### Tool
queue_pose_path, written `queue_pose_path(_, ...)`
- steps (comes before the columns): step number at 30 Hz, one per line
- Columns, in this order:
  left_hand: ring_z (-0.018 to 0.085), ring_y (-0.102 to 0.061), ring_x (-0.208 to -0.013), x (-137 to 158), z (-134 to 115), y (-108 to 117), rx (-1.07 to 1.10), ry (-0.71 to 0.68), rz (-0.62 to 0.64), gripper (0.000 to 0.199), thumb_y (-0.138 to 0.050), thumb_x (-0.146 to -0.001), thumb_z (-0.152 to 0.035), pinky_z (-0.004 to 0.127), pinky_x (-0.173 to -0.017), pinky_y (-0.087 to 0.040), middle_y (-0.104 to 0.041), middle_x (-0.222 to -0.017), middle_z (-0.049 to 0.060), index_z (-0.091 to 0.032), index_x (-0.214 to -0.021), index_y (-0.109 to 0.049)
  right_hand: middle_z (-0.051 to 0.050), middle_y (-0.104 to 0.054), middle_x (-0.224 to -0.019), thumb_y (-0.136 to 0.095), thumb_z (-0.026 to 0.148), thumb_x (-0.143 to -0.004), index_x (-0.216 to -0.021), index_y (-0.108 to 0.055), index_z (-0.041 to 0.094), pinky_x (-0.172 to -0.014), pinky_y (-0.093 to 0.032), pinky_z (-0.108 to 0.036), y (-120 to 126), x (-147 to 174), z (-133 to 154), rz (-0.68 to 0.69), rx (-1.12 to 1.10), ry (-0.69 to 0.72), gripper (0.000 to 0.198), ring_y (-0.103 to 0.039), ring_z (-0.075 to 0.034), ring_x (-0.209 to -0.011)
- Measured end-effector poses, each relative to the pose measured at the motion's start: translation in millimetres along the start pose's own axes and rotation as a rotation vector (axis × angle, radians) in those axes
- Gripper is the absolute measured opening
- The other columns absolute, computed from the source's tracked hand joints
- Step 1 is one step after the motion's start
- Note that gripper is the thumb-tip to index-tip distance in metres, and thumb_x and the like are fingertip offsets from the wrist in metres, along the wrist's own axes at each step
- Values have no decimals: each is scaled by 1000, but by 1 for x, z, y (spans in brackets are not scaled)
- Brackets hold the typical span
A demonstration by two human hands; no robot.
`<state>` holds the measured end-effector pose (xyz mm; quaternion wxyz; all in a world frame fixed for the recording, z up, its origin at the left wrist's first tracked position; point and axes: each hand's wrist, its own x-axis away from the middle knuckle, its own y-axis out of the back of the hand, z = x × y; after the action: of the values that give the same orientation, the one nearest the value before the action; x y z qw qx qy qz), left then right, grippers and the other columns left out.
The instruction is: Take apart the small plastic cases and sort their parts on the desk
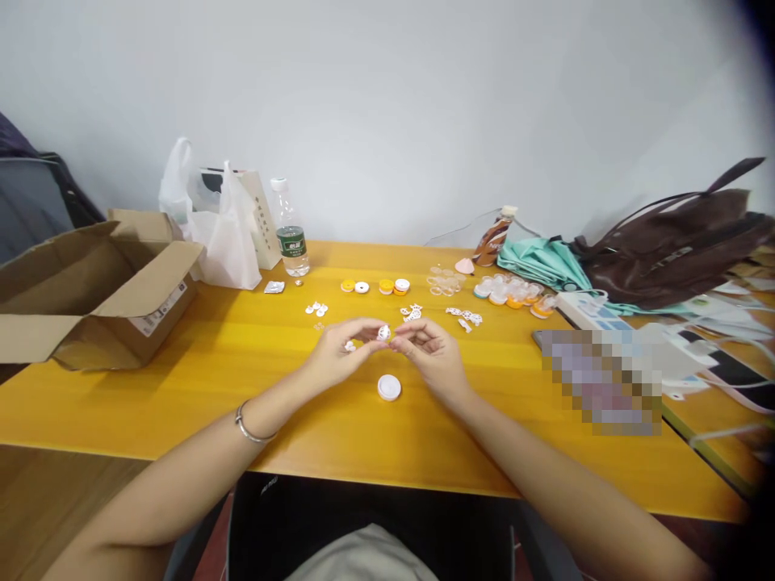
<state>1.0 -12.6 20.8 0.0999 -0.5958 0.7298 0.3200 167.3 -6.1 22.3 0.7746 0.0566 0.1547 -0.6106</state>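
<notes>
Between the fingertips of both hands is a small white plastic part (pixel 383 332) with dark gaps in it. My left hand (pixel 344 349) pinches it from the left, thumb below and fingers above. My right hand (pixel 431 355) meets it from the right with thumb and forefinger closed on its edge. On the table just below lies a round white cap (pixel 389 387). Small white pieces (pixel 349 346) show beside my left hand. Behind the hands are several white cut-out parts (pixel 412 312) and, further right, more of the same kind (pixel 465 316).
Orange and white round caps (pixel 386 286) stand behind, with clear rings (pixel 445 281) and assembled clear-topped pieces (pixel 508 290) to their right. A cardboard box (pixel 139 315) and water bottle (pixel 291 234) are left. A brown bag (pixel 672 250) and a pixelated flat object (pixel 599 383) lie right.
</notes>
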Motion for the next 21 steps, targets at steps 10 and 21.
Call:
queue_pose_path(10,14,-60,-88,4,14,2,-419,-343,42,25,-47,-87,-22,27,-79,-50,-63,-97,9,-16,-110,-56,0,-67,-69,-70,35,-65,-77,-63,18,-68,-52,-29,4,-7,-14,70,-1,-124,22,-62,-12,-63)
queue_pose_path(21,13,-61,-87,7,23,2,-560,-471,-11,27,-45,-87,-15,27,-78,-52,-64,-96,7,-18,-113,-54,0,-69,-68,-67,31,-68,-68,-68,18,-70,-53,-28,3,-7,-14,65,-103,-192,13,-63,-12,-63)
